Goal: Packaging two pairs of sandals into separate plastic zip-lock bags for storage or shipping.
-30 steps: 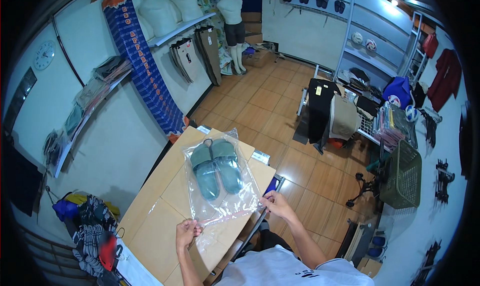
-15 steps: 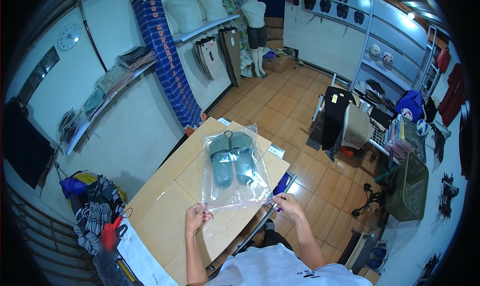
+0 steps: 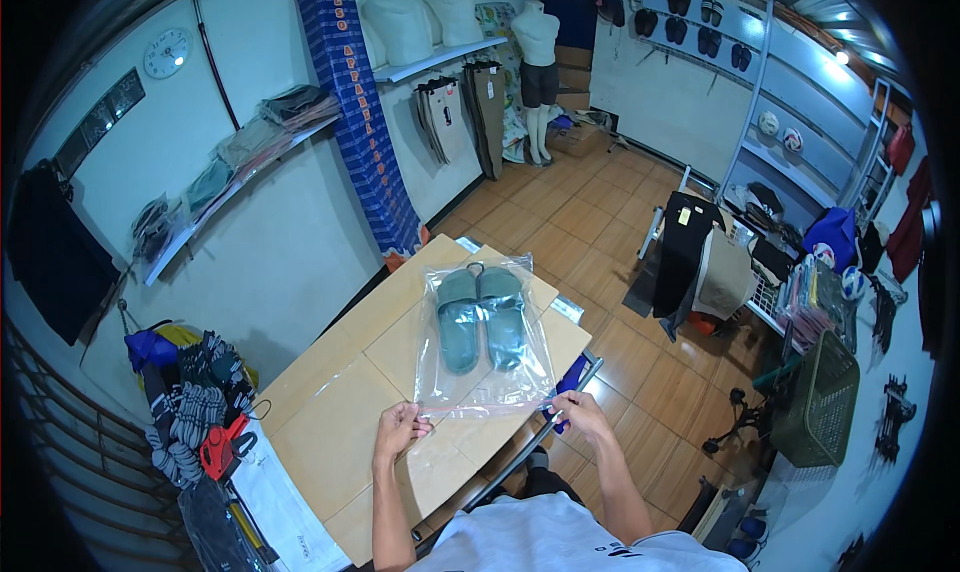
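A pair of green slide sandals [image 3: 482, 317] lies side by side inside a clear plastic zip bag [image 3: 470, 387] on the wooden table [image 3: 330, 412]. The bag's opening edge, with a pinkish strip, faces me. At its left corner, my left hand [image 3: 402, 429] pinches the edge between closed fingers. My right hand [image 3: 580, 412] grips the opposite corner, just over the table's right side. Between the two hands the strip is drawn fairly straight. Whether the strip is sealed cannot be told.
Left of the table are a pile of striped gloves [image 3: 190, 422], a red tool [image 3: 222, 447] and a white packet [image 3: 285, 502]. A green basket [image 3: 822, 402] stands at the right. Beyond, a rack holds black trousers [image 3: 680, 242]. A metal bar [image 3: 560, 412] runs along the table's right edge.
The view has shifted slightly, so the whole scene sits a little lower and further right. Both hands keep their hold on the bag's corners.
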Demonstrator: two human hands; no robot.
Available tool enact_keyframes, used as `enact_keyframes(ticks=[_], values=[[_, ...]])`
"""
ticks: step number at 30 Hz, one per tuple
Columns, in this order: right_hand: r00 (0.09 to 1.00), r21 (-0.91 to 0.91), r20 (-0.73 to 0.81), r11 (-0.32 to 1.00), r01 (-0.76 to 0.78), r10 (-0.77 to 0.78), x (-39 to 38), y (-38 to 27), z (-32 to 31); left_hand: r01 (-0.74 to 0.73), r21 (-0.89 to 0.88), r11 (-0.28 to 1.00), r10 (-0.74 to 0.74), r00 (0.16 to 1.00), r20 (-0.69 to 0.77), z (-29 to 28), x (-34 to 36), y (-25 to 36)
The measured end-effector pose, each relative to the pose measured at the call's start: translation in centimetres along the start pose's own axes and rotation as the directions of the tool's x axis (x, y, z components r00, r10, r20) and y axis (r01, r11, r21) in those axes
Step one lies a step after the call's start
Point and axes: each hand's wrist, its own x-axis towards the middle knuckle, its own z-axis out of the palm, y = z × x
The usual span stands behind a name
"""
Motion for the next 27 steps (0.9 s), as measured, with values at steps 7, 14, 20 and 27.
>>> enact_keyframes(ticks=[7,14,20,27], values=[[0.995,-0.007,-0.053,0.997,0.079,-0.079,0.2,0.7,0.2,-0.041,-0.005,0.999,0.04,0.999,-0.035,0.5,-0.2,-0.2],[0.99,0.004,-0.063,0.992,0.124,-0.124,0.7,1.9,0.4,-0.087,0.07,0.994,0.093,0.991,-0.091,0.8,-0.2,-1.0],[0.994,-0.014,-0.085,0.998,0.069,-0.07,0.7,1.5,1.0,-0.063,0.044,0.997,0.066,0.995,-0.074,0.9,0.0,-0.8],[0.989,-0.053,-0.06,0.99,0.131,-0.134,1.4,2.4,0.9,-0.106,0.104,0.989,0.112,0.992,-0.05,1.8,0.0,-1.2]])
